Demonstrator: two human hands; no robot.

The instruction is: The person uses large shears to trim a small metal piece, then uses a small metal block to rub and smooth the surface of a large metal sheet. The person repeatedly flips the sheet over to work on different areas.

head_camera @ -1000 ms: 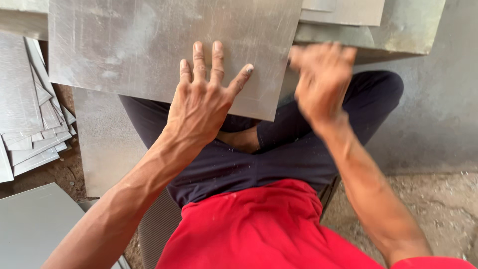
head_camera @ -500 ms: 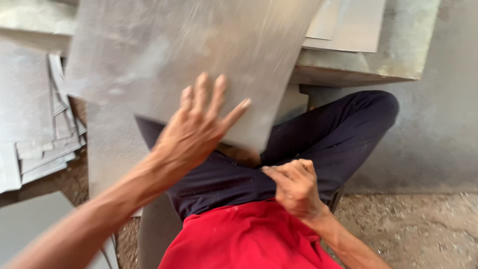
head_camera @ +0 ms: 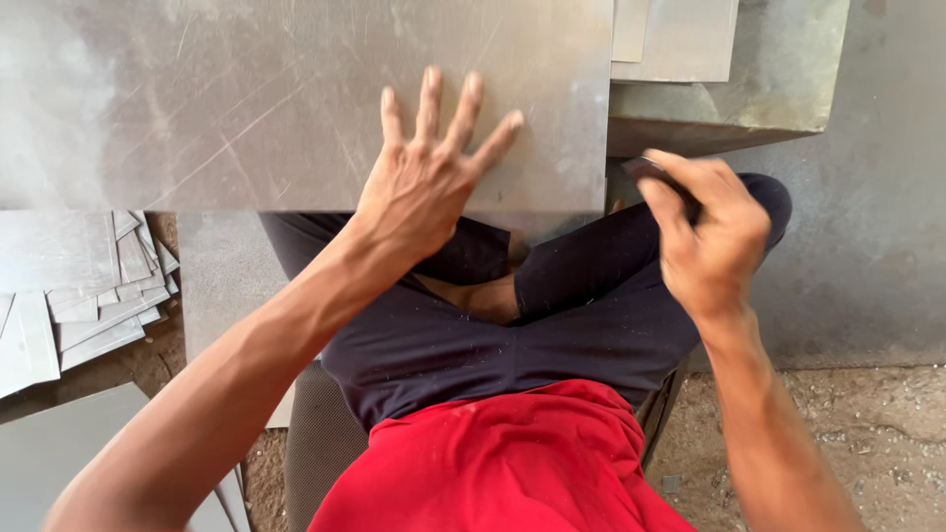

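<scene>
Now: left hand (head_camera: 422,187) splayed flat on scratched steel sheet (head_camera: 246,99); right hand (head_camera: 709,241) gripping small dark obj (head_camera: 650,169).

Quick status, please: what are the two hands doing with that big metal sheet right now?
Left hand flat, fingers spread, on the metal sheet. Right hand closed on a small dark object at the sheet's right edge. Nothing between them.

Sheet (head_camera: 246,99) under left hand (head_camera: 424,187): scratched dull metal. Stack (head_camera: 89,305) at 9 o'clock: matt metal. Floor (head_camera: 867,414): rough.
</scene>
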